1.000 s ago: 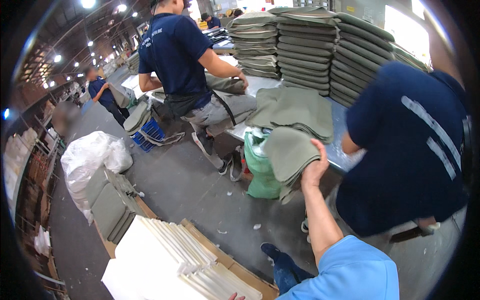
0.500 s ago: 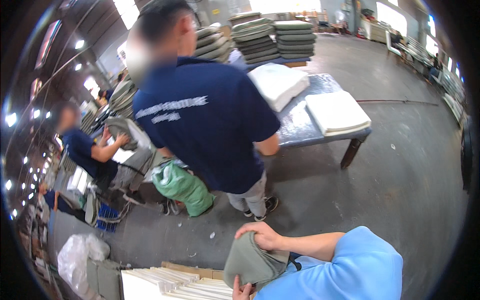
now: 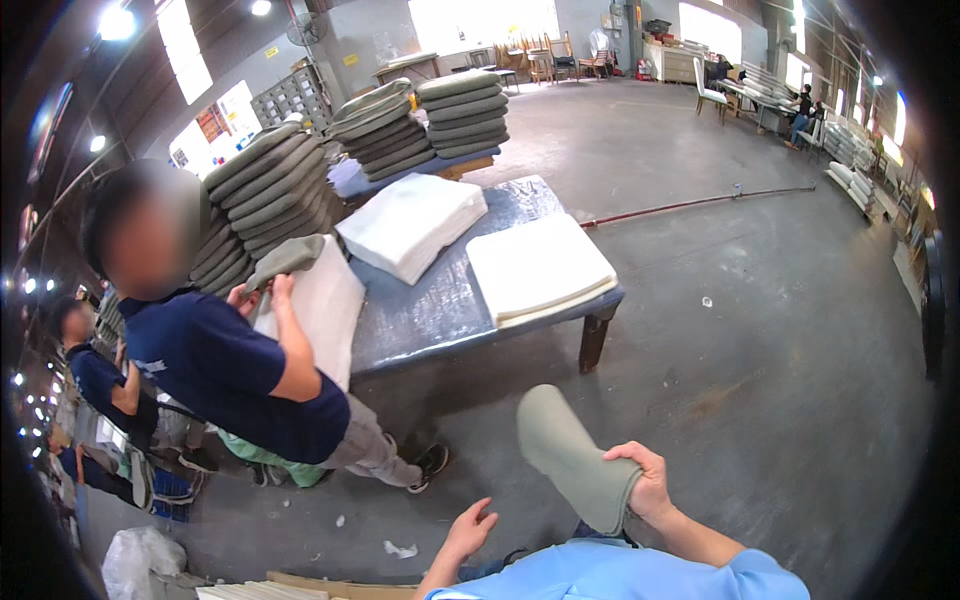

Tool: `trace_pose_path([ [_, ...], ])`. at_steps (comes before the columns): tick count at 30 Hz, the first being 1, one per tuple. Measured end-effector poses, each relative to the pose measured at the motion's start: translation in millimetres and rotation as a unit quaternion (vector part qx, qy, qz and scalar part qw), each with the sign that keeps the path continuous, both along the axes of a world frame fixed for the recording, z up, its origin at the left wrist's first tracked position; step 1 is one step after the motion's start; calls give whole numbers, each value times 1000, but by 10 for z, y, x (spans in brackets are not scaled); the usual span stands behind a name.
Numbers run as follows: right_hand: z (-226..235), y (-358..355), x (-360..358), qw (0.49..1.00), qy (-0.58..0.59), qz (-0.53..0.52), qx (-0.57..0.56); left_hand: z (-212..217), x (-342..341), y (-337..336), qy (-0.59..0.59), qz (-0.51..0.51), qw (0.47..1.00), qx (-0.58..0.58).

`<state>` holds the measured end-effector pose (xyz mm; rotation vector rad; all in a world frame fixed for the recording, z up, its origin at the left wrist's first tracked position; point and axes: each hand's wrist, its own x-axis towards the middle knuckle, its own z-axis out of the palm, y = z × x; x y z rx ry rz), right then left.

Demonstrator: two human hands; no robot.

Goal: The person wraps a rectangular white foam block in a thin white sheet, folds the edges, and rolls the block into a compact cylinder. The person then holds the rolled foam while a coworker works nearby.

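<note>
My right hand (image 3: 648,484) is closed round one edge of a grey-green fabric cushion cover (image 3: 572,455), holding it up in front of me. The cover hangs folded, its free end tilted up toward the far left. Apart from the fabric, to its left, is my left hand (image 3: 470,530), with fingers stretched out and nothing in them. Beyond, a blue table (image 3: 430,315) bears a stack of white padding sheets (image 3: 415,225) and a flat white foam slab (image 3: 540,265).
A co-worker (image 3: 235,345) in navy stands at the table's left, working a green cover over a white pad. Piles of green cushions (image 3: 465,110) rise behind the table. White foam pieces (image 3: 265,590) and a clear plastic bag (image 3: 140,565) lie at the lower left.
My view has swung right. My left hand has let go of the cover; my right hand now holds it alone, extended. The nearer co-worker now appears farther left, hands on a cushion.
</note>
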<state>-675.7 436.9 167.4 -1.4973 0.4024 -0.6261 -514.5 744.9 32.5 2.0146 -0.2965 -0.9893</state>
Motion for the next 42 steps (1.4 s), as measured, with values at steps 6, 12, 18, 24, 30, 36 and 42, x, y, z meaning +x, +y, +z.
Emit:
trace_pose_path([
  [6, -84, -1511, -369, 983, 4, -171, 60, 179, 102, -1845, 44, -107, 991, -65],
  [12, -453, -2830, -802, 917, 23, -394, 47, 137, 621, -2985, 8, -194, 981, 25],
  [18, -266, -3990, -1054, 843, -4, -531, 86, 259, 1413, -4494, -68, -257, 964, 27],
  [24, -373, -5168, -802, 830, -48, -549, 85, 695, 1883, -6364, -118, -341, 931, -43],
  [30, -546, -6531, 129, 893, -67, -423, 140, 630, 2005, -7582, -89, -278, 956, -41],
  [36, -526, -7865, 1344, 949, -19, -266, 167, 490, 2017, -7982, 23, -136, 990, 4],
  [42, -155, -8670, 3352, 972, -26, -73, 221, 113, 2237, -7895, -29, 32, 999, 26],
])
